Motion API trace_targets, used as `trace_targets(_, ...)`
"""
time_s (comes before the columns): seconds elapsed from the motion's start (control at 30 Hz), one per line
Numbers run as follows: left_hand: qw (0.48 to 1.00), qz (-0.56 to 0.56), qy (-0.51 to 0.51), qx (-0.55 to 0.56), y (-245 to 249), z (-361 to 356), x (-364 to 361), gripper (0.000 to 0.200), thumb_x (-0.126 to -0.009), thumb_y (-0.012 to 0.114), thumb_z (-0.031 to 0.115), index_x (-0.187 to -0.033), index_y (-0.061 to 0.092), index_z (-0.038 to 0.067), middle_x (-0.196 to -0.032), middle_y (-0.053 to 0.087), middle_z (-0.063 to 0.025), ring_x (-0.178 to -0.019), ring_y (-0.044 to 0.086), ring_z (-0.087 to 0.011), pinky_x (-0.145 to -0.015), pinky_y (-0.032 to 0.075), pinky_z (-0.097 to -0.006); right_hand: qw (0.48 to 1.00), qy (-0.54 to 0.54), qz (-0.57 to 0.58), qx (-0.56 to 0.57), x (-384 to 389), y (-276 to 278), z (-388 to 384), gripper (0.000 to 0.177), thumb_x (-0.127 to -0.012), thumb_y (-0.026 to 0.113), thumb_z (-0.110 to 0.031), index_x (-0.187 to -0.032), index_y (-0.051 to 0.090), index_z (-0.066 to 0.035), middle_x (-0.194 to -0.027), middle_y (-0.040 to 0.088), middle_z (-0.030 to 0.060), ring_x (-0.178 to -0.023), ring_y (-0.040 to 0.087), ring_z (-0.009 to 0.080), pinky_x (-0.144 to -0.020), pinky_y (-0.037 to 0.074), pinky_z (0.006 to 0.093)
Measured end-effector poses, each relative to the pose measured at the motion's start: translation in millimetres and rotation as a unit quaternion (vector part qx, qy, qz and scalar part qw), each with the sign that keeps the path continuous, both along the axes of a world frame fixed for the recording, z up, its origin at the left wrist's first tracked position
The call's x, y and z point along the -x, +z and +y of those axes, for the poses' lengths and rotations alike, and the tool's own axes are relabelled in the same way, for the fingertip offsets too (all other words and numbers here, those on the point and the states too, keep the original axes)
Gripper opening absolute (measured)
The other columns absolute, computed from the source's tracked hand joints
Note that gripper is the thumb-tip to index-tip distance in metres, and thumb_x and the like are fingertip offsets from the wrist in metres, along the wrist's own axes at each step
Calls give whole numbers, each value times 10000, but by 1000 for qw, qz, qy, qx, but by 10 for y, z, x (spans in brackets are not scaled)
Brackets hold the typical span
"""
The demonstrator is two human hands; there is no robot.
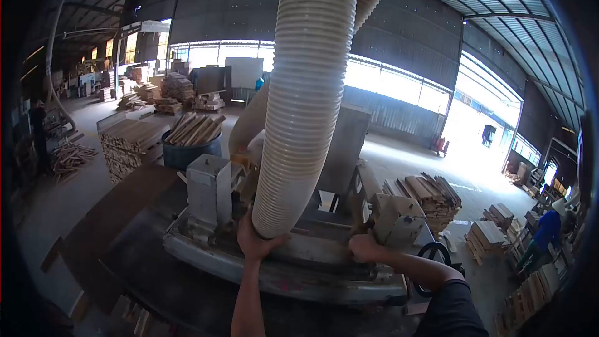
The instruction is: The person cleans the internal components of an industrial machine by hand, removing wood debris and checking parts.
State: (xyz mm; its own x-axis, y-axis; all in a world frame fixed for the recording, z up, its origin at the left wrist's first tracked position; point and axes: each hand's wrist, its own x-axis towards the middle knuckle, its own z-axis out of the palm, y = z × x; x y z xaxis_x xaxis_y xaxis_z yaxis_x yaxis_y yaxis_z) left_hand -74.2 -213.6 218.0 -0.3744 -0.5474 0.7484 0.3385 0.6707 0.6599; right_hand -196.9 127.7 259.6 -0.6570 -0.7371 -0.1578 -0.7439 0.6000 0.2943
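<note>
A wide ribbed whitish hose comes down from above onto a grey metal machine. Around the hose's lower end on its left side is my left hand, thumb stretched along the bottom edge and fingers wrapped behind it. To the right, my right hand is closed at the machine's top, beside a pale metal block; what its fingers hold is hidden. Another pale block stands left of the hose. A dark handwheel is near my right forearm.
A blue barrel holds wood strips, next to a stack of boards. More stacked wood lies behind the machine at right. A person in blue is at far right; another person stands at far left.
</note>
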Motion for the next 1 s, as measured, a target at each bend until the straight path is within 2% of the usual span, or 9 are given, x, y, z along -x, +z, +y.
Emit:
trace_targets(0.07,1000,9,1,0,32,-36,46,1166,-418,989,597,-1345,586,16,-1197,680,-201,-1111,674,-380,-935,543,-493,1000,-5,4,16,103,4,-10,212,-706,704,-209,-854,769,-73,-942,748,177,-1001,722,381,-920,394,787)
trace_targets(0.13,999,32,-9,2,-92,-75,92,1151,-412,995,593,-1331,602,22,-1175,690,-190,-1088,685,-369,-920,550,-482,999,12,39,13,182,-45,10,245,-672,736,-270,-857,787,-119,-866,742,165,-889,732,377,-849,543,621)
trace_targets(0.23,999,43,-18,2,134,8,-68,1149,-401,995,599,-1317,615,19,-1156,699,-178,-1064,695,-359,-910,555,-471,998,3,8,60,184,-72,27,212,-682,741,-267,-857,805,-166,-851,755,145,-858,746,357,-781,592,525)
trace_targets(0.43,1000,27,-13,9,-31,-57,3,1139,-408,995,581,-1326,613,24,-1175,699,-179,-1093,693,-349,-930,556,-467,998,-45,-12,39,228,-190,-31,270,-717,757,-290,-949,803,-160,-921,765,143,-893,746,366,-789,601,505)
trace_targets(0.53,1000,25,-3,5,1,-61,-4,1152,-413,983,605,-1333,611,20,-1165,700,-179,-1087,694,-352,-925,555,-470,996,-11,-51,69,114,-29,-34,244,-771,712,-221,-936,782,-55,-944,763,190,-909,753,380,-795,600,524)
trace_targets(0.73,998,54,10,37,155,3,-61,1080,-453,973,623,-1296,637,38,-1118,709,-177,-1040,703,-357,-910,559,-471,996,-87,-4,25,6,-9,-108,266,-731,730,-223,-894,765,-16,-912,751,213,-904,745,382,-812,594,514)
trace_targets(0.8,996,91,4,18,120,28,-16,1039,-485,963,636,-1279,648,46,-1120,716,-168,-1043,706,-357,-904,563,-462,999,-29,15,-5,40,-17,-85,221,-698,729,-201,-834,761,-30,-889,746,206,-854,741,391,-765,591,509)
trace_targets(0.87,999,36,-40,1,12,-61,29,1126,-469,988,614,-1355,594,42,-1199,697,-153,-1110,686,-337,-955,554,-450,994,102,29,-26,164,-99,-6,190,-662,740,-185,-786,750,-42,-865,732,210,-852,724,397,-771,575,513)
trace_targets(1.0,999,22,34,35,12,-86,-83,1101,-517,945,635,-1385,565,74,-1268,664,-168,-1183,646,-371,-1003,515,-494,979,200,23,-16,244,-50,115,166,-730,754,-191,-798,749,-39,-818,712,215,-827,705,406,-810,562,509)
